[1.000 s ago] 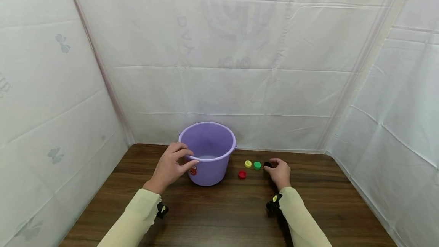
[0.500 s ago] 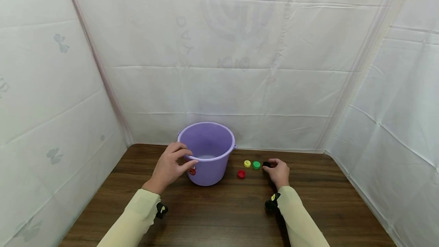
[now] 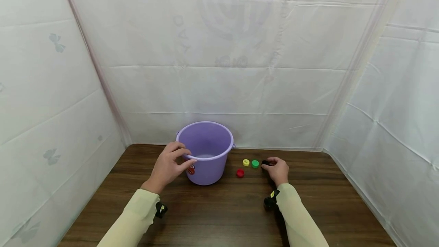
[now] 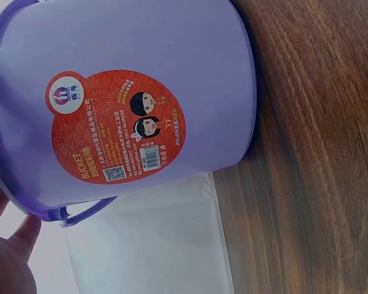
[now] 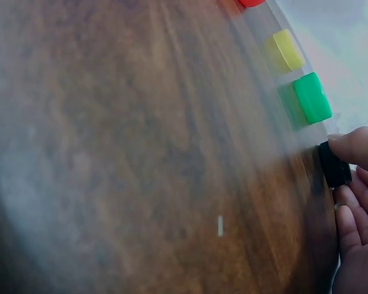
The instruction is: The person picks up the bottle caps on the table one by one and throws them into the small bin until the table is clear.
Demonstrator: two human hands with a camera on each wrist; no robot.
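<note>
A purple bucket [image 3: 207,169] with a red label [image 4: 119,125] stands upright on the wooden table, left of centre. My left hand [image 3: 168,167] grips its near-left rim, fingertips over the edge and thumb on the outer side. To the right, my right hand [image 3: 278,170] pinches a black bottle cap [image 5: 334,165] between thumb and fingers, down at table level. Left of it lie a green bottle cap [image 3: 255,164], a yellow bottle cap [image 3: 246,162] and, nearer to me, a red bottle cap [image 3: 240,173]. Part of the black cap is hidden by the fingers in the head view.
Pale sheeting [image 3: 219,87] hangs behind the table and along both sides. The brown wooden table [image 3: 223,216] ends at the back close behind the bucket and caps. The bucket's handle [image 4: 89,212] hangs from its side.
The whole head view shifts slightly to the left. Both hands, the bucket and the caps keep their places relative to one another.
</note>
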